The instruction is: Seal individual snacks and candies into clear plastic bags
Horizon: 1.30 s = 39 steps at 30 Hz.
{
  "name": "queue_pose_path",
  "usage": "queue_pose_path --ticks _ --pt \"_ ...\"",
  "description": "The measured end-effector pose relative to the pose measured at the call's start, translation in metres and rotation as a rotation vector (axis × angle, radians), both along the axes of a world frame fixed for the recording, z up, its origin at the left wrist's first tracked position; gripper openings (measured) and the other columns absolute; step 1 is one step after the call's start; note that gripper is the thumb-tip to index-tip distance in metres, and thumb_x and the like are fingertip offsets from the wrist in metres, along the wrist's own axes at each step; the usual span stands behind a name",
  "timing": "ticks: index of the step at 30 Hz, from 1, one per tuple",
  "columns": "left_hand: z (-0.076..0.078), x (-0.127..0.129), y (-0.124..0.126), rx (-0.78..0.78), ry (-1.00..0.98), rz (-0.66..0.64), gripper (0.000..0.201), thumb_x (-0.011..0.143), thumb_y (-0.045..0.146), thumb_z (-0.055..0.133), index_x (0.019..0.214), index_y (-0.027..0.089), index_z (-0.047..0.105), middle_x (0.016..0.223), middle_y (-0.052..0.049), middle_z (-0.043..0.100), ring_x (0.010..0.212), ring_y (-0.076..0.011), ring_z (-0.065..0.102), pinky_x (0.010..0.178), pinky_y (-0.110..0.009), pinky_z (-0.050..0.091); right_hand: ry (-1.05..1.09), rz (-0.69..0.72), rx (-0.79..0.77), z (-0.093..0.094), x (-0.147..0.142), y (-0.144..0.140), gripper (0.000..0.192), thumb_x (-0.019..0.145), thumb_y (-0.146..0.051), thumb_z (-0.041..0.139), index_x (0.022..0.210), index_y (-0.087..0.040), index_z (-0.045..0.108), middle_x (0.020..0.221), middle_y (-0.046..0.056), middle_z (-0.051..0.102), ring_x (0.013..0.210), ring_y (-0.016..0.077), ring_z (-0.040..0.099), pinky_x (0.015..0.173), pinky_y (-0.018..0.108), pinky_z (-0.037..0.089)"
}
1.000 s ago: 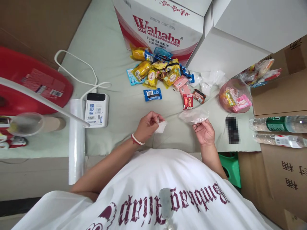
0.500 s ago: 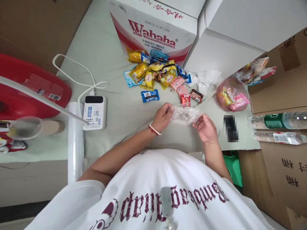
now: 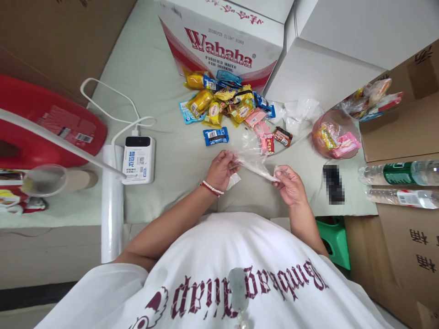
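My left hand [image 3: 220, 170] and my right hand [image 3: 290, 184] each pinch an edge of a clear plastic bag [image 3: 254, 161], stretched between them just above the pale green table [image 3: 164, 91]. A small white scrap [image 3: 233, 181] lies on the table under my left hand. Beyond the bag lies a heap of wrapped snacks [image 3: 222, 103] in yellow, blue, pink and red packets, with a blue packet [image 3: 216, 135] and a red one [image 3: 269, 145] nearest my hands.
A Wahaha water carton [image 3: 222, 36] and a white box [image 3: 343, 41] stand behind the heap. A power bank [image 3: 138, 159] with white cable lies left, by a film roll [image 3: 111, 205]. Right: a pink bag of snacks [image 3: 334, 137], water bottles [image 3: 401, 183], cardboard boxes [image 3: 401, 132].
A second ago only my right hand held the bag while my left pinched a white scrap. My left hand then took the bag's other edge, and now both pull it taut lower down.
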<state>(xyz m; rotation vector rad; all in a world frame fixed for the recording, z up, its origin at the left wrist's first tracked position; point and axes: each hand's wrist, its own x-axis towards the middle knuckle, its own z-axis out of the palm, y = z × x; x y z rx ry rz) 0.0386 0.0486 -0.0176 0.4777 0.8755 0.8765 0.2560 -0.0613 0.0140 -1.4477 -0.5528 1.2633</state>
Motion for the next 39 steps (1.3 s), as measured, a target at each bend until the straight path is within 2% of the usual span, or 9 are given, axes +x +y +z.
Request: queue_pose_path --ticks 3,6,10,14,18,21,26,33,39 --pt "0.003 -0.004 0.002 -0.058 -0.063 0.033 0.041 0.075 0.045 0.086 0.087 0.022 0.055 0.084 0.005 0.068 0.077 -0.0109 0.07 0.073 -0.027 0.059 -0.173 0.031 -0.009 -0.001 0.013 -0.006 0.038 0.07 -0.05 0.09 0.091 -0.025 0.069 0.084 -0.002 0.065 0.074 0.0143 0.057 0.065 0.027 0.049" --pt "0.009 -0.004 -0.001 -0.053 -0.062 0.01 0.039 0.071 0.042 0.089 0.087 0.019 0.062 0.086 0.001 0.072 0.086 -0.016 0.075 0.072 -0.026 0.058 -0.669 -0.011 0.002 0.005 0.019 -0.013 0.043 0.072 -0.052 0.087 0.097 -0.022 0.071 0.1 0.004 0.067 0.09 0.0185 0.061 0.077 0.032 0.053" --pt "0.016 0.001 -0.011 -0.022 -0.069 -0.033 0.035 0.065 0.035 0.091 0.083 0.017 0.067 0.088 -0.002 0.075 0.086 -0.0183 0.075 0.079 -0.031 0.059 -1.047 -0.066 0.284 0.025 0.0 -0.007 0.024 0.094 -0.046 0.069 0.101 -0.023 0.071 0.1 0.005 0.064 0.087 0.0182 0.061 0.079 0.034 0.053" --pt "0.017 0.005 -0.018 -0.039 -0.091 -0.08 0.034 0.07 0.047 0.081 0.083 0.017 0.07 0.088 -0.005 0.076 0.087 -0.0212 0.074 0.08 -0.035 0.061 -1.069 0.293 0.416 0.02 -0.041 0.019 0.034 0.091 -0.05 0.075 0.113 -0.025 0.069 0.109 0.008 0.067 0.095 0.023 0.063 0.081 0.037 0.054" --pt "0.017 0.005 -0.014 -0.084 0.021 -0.032 0.052 0.074 0.069 0.073 0.079 0.018 0.066 0.078 -0.004 0.071 0.075 -0.0181 0.07 0.066 -0.029 0.057 -1.106 0.41 0.423 -0.004 -0.063 0.035 0.015 0.102 -0.036 0.061 0.099 -0.024 0.071 0.09 0.005 0.069 0.09 0.0229 0.062 0.083 0.037 0.051" --pt "0.017 0.005 -0.006 -0.042 0.118 0.019 0.052 0.066 0.064 0.084 0.08 0.019 0.062 0.076 0.001 0.067 0.073 -0.0152 0.066 0.061 -0.025 0.054 -1.077 0.46 0.452 -0.012 -0.066 0.033 0.015 0.101 -0.03 0.06 0.094 -0.024 0.071 0.085 0.005 0.068 0.086 0.0221 0.061 0.079 0.036 0.049" --pt "0.014 0.007 0.0 0.037 0.149 0.054 0.046 0.061 0.045 0.093 0.073 0.019 0.056 0.071 0.005 0.062 0.067 -0.0097 0.061 0.059 -0.02 0.052 -0.946 0.399 0.418 -0.007 -0.064 0.023 0.014 0.1 -0.034 0.064 0.092 -0.025 0.07 0.084 0.003 0.065 0.084 0.0203 0.06 0.079 0.035 0.05" --pt "0.015 0.006 -0.004 -0.025 0.094 0.1 0.056 0.071 0.066 0.083 0.078 0.022 0.05 0.066 0.005 0.059 0.063 -0.0136 0.067 0.055 -0.023 0.055 -0.703 0.105 0.409 0.002 -0.044 0.013 0.022 0.103 -0.046 0.056 0.101 -0.025 0.062 0.117 0.008 0.065 0.111 0.0218 0.063 0.097 0.039 0.052" --pt "0.023 0.013 -0.015 0.185 0.183 0.091 0.056 0.072 0.068 0.083 0.073 0.021 0.052 0.064 0.006 0.053 0.056 -0.0093 0.058 0.045 -0.018 0.047 -0.864 0.309 0.399 0.004 -0.058 0.015 0.039 0.088 -0.054 0.076 0.113 -0.025 0.066 0.109 0.008 0.07 0.104 0.0245 0.063 0.093 0.04 0.052"
